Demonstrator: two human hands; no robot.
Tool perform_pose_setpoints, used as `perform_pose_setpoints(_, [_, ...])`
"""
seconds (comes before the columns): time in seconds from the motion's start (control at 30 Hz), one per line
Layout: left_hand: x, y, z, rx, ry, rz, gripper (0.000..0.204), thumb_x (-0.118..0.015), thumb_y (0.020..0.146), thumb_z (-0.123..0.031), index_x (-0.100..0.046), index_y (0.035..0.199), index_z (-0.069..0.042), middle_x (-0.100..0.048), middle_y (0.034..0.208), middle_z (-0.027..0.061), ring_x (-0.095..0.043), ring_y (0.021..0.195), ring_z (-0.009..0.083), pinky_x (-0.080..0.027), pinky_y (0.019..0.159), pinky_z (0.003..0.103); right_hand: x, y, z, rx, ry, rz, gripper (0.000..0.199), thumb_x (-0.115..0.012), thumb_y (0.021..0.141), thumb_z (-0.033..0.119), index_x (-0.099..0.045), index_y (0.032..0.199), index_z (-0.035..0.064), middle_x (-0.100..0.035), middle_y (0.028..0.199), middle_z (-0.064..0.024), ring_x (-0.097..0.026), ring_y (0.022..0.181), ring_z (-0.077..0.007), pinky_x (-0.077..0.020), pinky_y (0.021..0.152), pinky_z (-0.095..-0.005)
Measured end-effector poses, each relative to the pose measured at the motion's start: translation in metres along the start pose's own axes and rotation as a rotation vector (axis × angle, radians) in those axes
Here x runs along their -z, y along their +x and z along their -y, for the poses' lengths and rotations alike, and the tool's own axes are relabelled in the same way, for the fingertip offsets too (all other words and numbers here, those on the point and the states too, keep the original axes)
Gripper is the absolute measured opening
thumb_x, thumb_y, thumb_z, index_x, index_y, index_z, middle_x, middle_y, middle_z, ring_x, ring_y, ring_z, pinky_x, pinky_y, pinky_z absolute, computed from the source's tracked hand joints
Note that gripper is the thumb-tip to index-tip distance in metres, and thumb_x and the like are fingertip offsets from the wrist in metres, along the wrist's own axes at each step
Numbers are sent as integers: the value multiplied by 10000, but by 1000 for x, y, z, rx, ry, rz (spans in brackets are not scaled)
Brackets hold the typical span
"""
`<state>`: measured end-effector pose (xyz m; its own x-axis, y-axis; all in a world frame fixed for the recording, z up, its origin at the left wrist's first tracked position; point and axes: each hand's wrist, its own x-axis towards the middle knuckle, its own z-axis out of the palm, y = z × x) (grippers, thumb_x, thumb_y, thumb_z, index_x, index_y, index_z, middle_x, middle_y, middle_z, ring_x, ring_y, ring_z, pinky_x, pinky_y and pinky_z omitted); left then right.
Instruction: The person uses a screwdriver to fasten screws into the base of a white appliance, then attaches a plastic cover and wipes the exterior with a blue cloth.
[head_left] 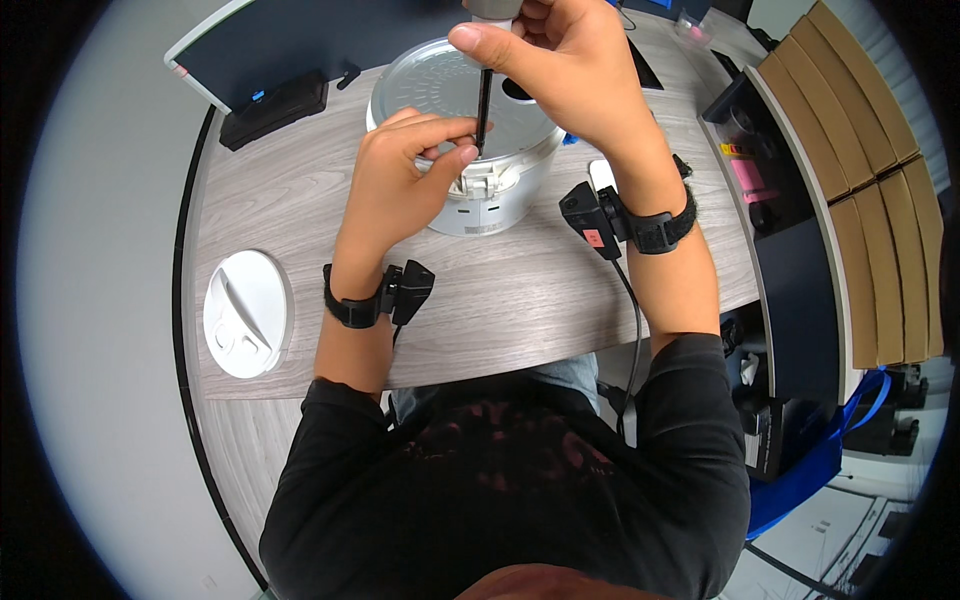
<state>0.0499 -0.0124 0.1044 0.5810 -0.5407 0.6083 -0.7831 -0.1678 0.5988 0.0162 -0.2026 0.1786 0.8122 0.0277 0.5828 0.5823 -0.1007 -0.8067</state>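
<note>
A screwdriver (pixel 484 105) with a long dark shaft stands nearly upright over the front rim of a round white appliance (pixel 455 85) that looks like a rice cooker. My right hand (pixel 575 65) is closed around its pale grey handle, partly cut off by the upper edge. Lower down, the thumb and forefinger of my left hand (pixel 405 175) pinch close around the shaft near its tip. The tip meets the rim just above the front latch (pixel 487 182); whether a screw sits there is hidden by my fingers. A dark round hole (pixel 516 89) shows in the appliance's top.
A white oval lid (pixel 247 315) with a moulded handle lies at the table's left. Behind are a black case (pixel 273 112) and a monitor (pixel 330 45). Cardboard boxes (pixel 840 110) line a shelf at right. A cable (pixel 636 330) hangs from my right wrist device (pixel 595 220).
</note>
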Motion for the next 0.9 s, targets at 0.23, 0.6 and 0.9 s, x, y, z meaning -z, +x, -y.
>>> perform_pose_setpoints(0.23, [-7, 1, -2, -14, -24, -100, 199, -831, 822, -166, -772, 979, -60, -734, 772, -16, -520, 690, 137, -451, 632, 285, -9, -2, 9, -2, -118, -51, 325, -830, 864, 103, -646, 1111, 0, -587, 873, 52, -446, 708, 9, -379, 597, -164])
perform_pose_setpoints(0.6, [-18, 1, 7, -18, -62, -156, 107, -813, 835, -151, -777, 904, -77, -680, 685, -4, -514, 645, 132, -420, 571, 291, -6, -1, -3, 26, 98, 60, 473, -764, 909, 60, -544, 1322, -4, -680, 1042, -31, -610, 896, -68, -505, 777, -218])
perform_pose_setpoints(0.9, [-9, 3, 8, -124, 8, -10, 146, -672, 946, -86, -767, 1039, -24, -756, 863, 81, -673, 799, 191, -521, 725, 315, 1, -5, -12, -16, 178, 125, 390, -741, 922, 52, -607, 1283, -14, -702, 1072, -49, -647, 955, -98, -533, 833, -251])
